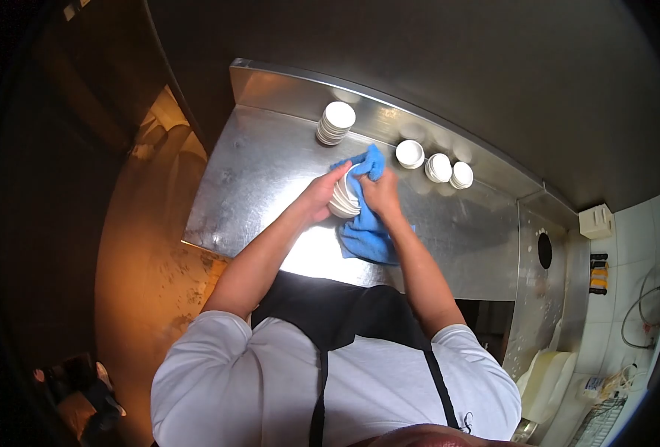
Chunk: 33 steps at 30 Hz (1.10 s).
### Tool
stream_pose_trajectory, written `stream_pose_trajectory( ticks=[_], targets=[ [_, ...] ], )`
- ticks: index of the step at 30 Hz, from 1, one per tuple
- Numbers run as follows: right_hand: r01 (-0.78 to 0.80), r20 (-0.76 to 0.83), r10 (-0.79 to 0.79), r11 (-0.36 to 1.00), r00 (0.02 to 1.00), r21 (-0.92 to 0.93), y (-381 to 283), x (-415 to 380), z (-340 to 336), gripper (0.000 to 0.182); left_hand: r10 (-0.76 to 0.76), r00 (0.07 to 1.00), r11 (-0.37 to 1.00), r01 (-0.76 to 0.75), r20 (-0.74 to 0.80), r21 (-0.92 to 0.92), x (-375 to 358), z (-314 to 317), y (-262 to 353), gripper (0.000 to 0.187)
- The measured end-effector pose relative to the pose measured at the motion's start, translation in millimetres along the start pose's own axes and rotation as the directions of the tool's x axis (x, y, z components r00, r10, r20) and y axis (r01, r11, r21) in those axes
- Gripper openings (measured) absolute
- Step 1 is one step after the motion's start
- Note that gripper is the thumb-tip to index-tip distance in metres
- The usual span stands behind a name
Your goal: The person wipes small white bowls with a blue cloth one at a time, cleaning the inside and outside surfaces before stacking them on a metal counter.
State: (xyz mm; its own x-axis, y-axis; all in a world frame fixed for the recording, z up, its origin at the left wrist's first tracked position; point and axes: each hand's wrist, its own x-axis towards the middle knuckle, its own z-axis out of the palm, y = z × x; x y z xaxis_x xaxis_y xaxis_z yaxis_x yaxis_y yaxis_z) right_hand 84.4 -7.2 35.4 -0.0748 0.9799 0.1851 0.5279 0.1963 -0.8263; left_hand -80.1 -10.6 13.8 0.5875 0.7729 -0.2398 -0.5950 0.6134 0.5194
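Note:
My left hand (321,195) grips a small stack of white dishes (344,198), held on edge above the steel counter (255,179). My right hand (380,192) holds a blue cloth (365,232) pressed against the top dish; the cloth wraps over the stack and hangs down toward me. Both hands meet at the stack, near the middle of the counter.
A taller stack of white dishes (335,122) stands at the back left of the counter. Three short stacks (409,153), (438,167), (461,175) line the back right by the upstand. A round hole (544,250) is in the steel surface to the right. Orange-lit floor lies left.

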Motion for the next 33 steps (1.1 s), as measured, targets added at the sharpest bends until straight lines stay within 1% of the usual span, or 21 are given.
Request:
stream_pose_trajectory(
  ticks=[1,3,4,6,7,9,10,11,12,13,16,17,20,21,23,26,30,33],
  targets=[
    [-0.045,-0.021,0.046,0.999,0.999,0.021,-0.1,-0.3,-0.3,0.02,-0.01,1.0,1.0,0.01,-0.001,-0.002,0.4,-0.8,-0.9,0.043],
    [-0.128,-0.061,0.132,0.99,0.989,0.066,-3.9,0.3,-1.7,0.019,0.027,1.0,0.997,-0.026,0.004,-0.071,0.3,-0.4,-1.8,0.042],
    [-0.047,-0.053,0.056,0.987,0.997,0.154,-6.9,-1.2,-1.7,0.017,0.045,0.999,0.993,-0.044,0.006,-0.106,0.7,1.2,-2.3,0.042],
    [0.104,-0.054,-0.091,0.939,0.994,0.328,-11.5,-8.5,1.6,0.014,0.039,0.998,0.998,-0.042,-0.05,-0.052,6.0,3.2,-6.0,0.042],
    [0.048,-0.017,-0.046,0.982,0.999,0.181,-8.3,-11.7,2.7,0.018,0.034,0.996,0.999,-0.037,-0.081,-0.028,8.4,3.8,-10.0,0.042],
    [0.018,-0.003,-0.018,0.963,1.0,0.269,-5.6,-8.9,-3.5,0.023,0.028,0.993,1.0,-0.027,-0.11,0.01,7.0,7.9,-11.8,0.042],
    [0.006,0.001,-0.007,0.95,1.0,0.313,-4.5,-4.3,-7.5,0.026,0.03,0.995,0.999,-0.032,-0.098,-0.018,5.9,9.0,-11.0,0.042],
    [-0.087,-0.013,0.109,0.855,0.994,0.511,-0.3,-0.1,-10.7,0.027,0.03,0.996,0.998,-0.034,-0.088,-0.045,3.8,9.2,-11.1,0.042],
    [-0.162,-0.003,0.225,0.71,0.974,0.685,7.7,3.8,-14.1,0.028,0.029,0.997,0.997,-0.034,-0.078,-0.071,2.5,8.7,-11.5,0.042],
    [-0.21,0.028,0.333,0.525,0.943,0.825,16.5,6.3,-18.4,0.03,0.044,0.994,0.993,-0.055,-0.103,-0.104,5.8,4.3,-13.7,0.046],
    [-0.206,0.099,0.339,0.297,0.936,0.932,40.4,9.6,-31.3,0.032,0.007,0.993,0.99,-0.024,-0.12,-0.139,-9.7,3.2,-8.6,0.052],
    [-0.205,0.094,0.336,0.311,0.937,0.928,43.1,8.1,-33.3,0.033,0.013,0.988,0.989,-0.036,-0.156,-0.145,-10.6,4.3,-9.5,0.055],
    [-0.206,0.117,0.273,0.323,0.955,0.924,52.4,0.9,-41.5,0.033,0.042,0.978,0.99,-0.069,-0.204,-0.126,-10.3,-4.4,-15.2,0.054],
    [-0.207,0.121,0.268,0.319,0.956,0.925,52.1,-0.5,-44.1,0.032,0.042,0.973,0.987,-0.076,-0.225,-0.144,-13.9,-1.6,-15.1,0.053],
    [-0.21,0.13,0.257,0.313,0.958,0.926,51.4,-2.1,-50.8,0.031,0.069,0.968,0.987,-0.1,-0.24,-0.122,-18.9,-3.2,-16.3,0.053],
    [-0.32,0.217,0.344,0.275,0.913,0.907,47.6,-4.3,-66.3,0.03,0.103,0.962,0.984,-0.135,-0.253,-0.113,-22.8,-3.9,-16.1,0.052],
    [-0.364,0.244,0.442,0.211,0.864,0.907,71.4,-4.1,-66.0,0.028,0.126,0.964,0.98,-0.158,-0.236,-0.123,-22.4,-6.7,-18.6,0.052],
    [-0.463,0.379,0.356,0.189,0.854,0.866,82.6,5.2,-66.8,0.028,0.133,0.959,0.98,-0.165,-0.248,-0.112,-22.3,-7.1,-20.2,0.052]
  ],
)
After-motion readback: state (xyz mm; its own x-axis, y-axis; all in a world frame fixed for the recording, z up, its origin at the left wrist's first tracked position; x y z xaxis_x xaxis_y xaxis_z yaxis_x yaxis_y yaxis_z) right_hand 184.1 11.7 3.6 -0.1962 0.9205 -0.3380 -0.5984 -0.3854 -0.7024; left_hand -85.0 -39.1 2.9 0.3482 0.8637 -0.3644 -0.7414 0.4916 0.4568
